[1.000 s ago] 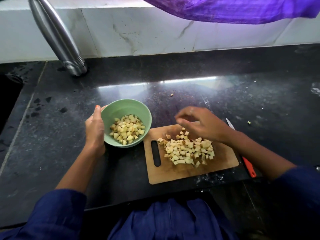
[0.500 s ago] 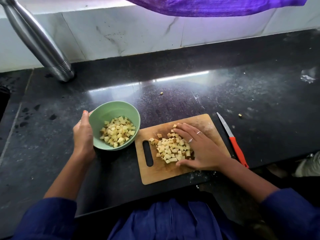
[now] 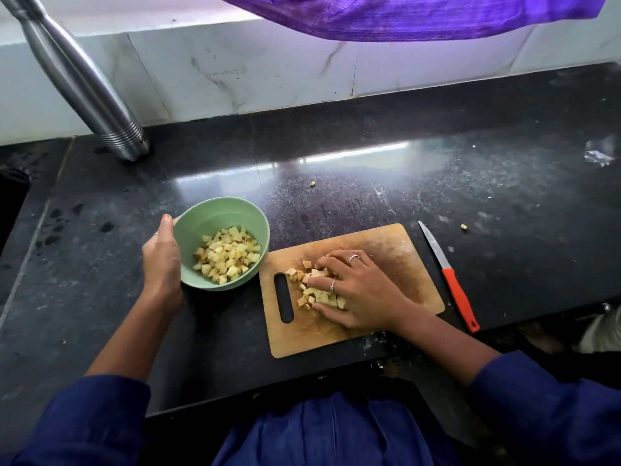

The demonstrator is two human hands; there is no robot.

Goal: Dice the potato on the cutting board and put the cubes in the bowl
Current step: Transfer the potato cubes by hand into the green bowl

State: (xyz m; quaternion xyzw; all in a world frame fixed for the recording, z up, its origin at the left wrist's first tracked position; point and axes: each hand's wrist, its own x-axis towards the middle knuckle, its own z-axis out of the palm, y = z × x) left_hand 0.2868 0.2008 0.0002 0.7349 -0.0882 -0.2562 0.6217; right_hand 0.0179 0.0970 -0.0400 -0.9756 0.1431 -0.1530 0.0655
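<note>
Potato cubes (image 3: 314,294) on the cutting board (image 3: 386,250) are small, light, likely wet (slippery); right hand (image 3: 356,290) fingers curl over them. Left hand (image 3: 161,260) grips the bowl (image 3: 215,213) by its left wall.

Steel bottle (image 3: 85,85) on the black counter (image 3: 470,183) — purple cloth (image 3: 420,15) above the marble wall (image 3: 252,68)

The wooden board (image 3: 396,250) lies flat on the counter. A small pile of yellow potato cubes (image 3: 311,292) sits on its left part. The green bowl (image 3: 215,216), just left of the board, holds more cubes (image 3: 228,255).
</note>
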